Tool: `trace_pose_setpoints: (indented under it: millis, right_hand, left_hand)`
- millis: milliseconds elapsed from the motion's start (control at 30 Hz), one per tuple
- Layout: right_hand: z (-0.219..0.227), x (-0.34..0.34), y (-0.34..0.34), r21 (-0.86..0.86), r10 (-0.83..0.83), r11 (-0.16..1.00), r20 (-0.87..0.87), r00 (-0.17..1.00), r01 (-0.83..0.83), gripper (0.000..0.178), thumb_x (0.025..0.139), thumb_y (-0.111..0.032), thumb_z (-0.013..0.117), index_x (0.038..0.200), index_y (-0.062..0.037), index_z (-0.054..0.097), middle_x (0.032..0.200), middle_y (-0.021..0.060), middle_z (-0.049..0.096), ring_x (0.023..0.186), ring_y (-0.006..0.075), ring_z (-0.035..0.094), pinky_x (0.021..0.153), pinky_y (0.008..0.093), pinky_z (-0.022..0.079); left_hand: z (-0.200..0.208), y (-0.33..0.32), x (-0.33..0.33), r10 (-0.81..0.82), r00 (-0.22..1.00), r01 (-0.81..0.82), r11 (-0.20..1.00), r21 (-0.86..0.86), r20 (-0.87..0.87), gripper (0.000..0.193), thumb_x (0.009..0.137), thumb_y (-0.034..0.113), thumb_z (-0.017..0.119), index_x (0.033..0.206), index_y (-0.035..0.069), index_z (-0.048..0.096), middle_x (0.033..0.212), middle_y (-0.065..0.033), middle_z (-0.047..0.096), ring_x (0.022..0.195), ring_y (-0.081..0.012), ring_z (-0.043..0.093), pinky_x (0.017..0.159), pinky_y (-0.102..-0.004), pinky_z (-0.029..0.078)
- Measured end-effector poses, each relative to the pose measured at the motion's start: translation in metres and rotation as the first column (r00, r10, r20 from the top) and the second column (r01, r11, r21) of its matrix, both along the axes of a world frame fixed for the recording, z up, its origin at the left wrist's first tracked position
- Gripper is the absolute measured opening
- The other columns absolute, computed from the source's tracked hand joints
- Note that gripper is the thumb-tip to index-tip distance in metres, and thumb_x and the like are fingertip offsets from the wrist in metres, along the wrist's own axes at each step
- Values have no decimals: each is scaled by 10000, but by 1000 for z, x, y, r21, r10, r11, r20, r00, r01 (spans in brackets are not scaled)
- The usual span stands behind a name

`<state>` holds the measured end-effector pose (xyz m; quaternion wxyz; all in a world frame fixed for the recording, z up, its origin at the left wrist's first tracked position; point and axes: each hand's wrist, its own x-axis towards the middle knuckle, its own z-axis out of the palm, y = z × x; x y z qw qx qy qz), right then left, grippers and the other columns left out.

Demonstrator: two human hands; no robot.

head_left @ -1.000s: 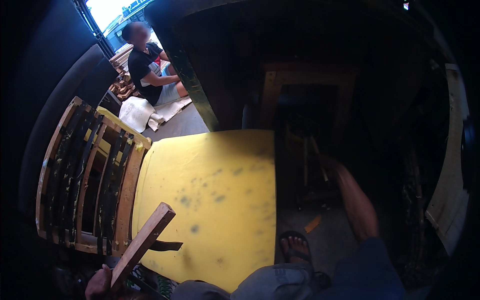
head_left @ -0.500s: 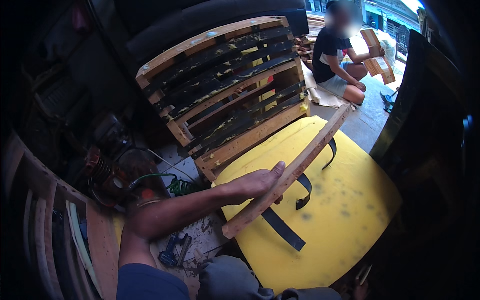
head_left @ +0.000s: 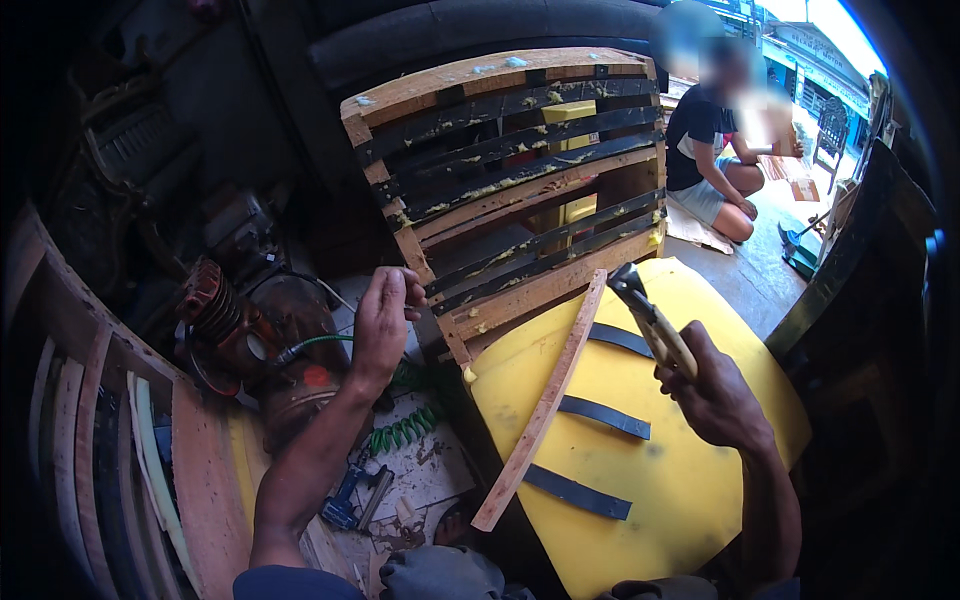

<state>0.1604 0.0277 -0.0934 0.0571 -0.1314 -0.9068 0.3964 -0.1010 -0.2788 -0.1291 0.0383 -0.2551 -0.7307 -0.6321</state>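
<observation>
My left hand (head_left: 383, 325) is raised beside the slatted wooden frame, fingers curled together; whether something small sits in them I cannot make out. In my right hand (head_left: 718, 392) is a pair of pincers (head_left: 655, 325) with pale yellow handles and a dark metal head, held above the yellow foam pad (head_left: 700, 490). A narrow wooden strip (head_left: 545, 405) lies slantwise over the pad's left side, touched by neither hand. Black webbing straps (head_left: 605, 418) extend from beneath the strip across the foam.
The slatted frame (head_left: 540, 255), with black bands and foam scraps, stands behind the pad. Left are a rusty compressor (head_left: 290, 340), a green coiled hose (head_left: 403, 430), a cordless power tool (head_left: 350, 500) and another wooden frame (head_left: 200, 470). A person (head_left: 710, 160) squats at the far right.
My left hand has let go of the wooden strip and moved left and up; the strip now rests on the pad. My right hand has risen from the lower right with the pincers.
</observation>
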Motion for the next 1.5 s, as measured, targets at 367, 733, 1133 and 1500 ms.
trace_pose_setpoints:
  millis: [367, 733, 1133, 1500]
  right_hand:
    - [4, -161, -107, 34, 280, 956, 199, 939, -292, 342, 1010, -192, 533, 1313, -88, 410, 925, 348, 676, 912, 520, 677, 799, 600, 487]
    - [21, -175, -146, 114, 195, 971, 126, 973, -209, 362, 985, -104, 525, 1300, -4, 376, 794, 359, 648, 759, 536, 662, 711, 602, 496]
    - [-2, -186, -146, 117, 230, 966, 29, 973, -232, 293, 997, -120, 558, 1184, 2, 369, 709, 322, 624, 692, 521, 646, 638, 597, 476]
    - [-6, -63, -76, 356, -60, 934, 261, 963, -38, 303, 983, -148, 594, 1232, -30, 467, 799, 248, 632, 657, 428, 639, 595, 531, 488]
  left_hand:
    - [-105, -48, 71, -156, 793, 142, 987, 70, 589, 359, 1136, 347, 394, 1164, 44, 586, 985, -74, 666, 858, -155, 674, 782, -306, 549]
    - [-125, -44, 72, -259, 680, 163, 965, 203, 686, 399, 1128, 383, 415, 1114, 35, 609, 931, -60, 656, 838, -156, 672, 797, -316, 564]
    - [-118, -38, 65, -319, 628, 214, 948, 236, 710, 422, 1124, 400, 422, 1080, 28, 616, 915, -70, 664, 816, -169, 679, 780, -329, 568]
    - [-109, -33, 74, -163, 853, 212, 976, -42, 496, 349, 1138, 298, 388, 1083, 20, 592, 834, -41, 609, 702, -108, 590, 681, -251, 513]
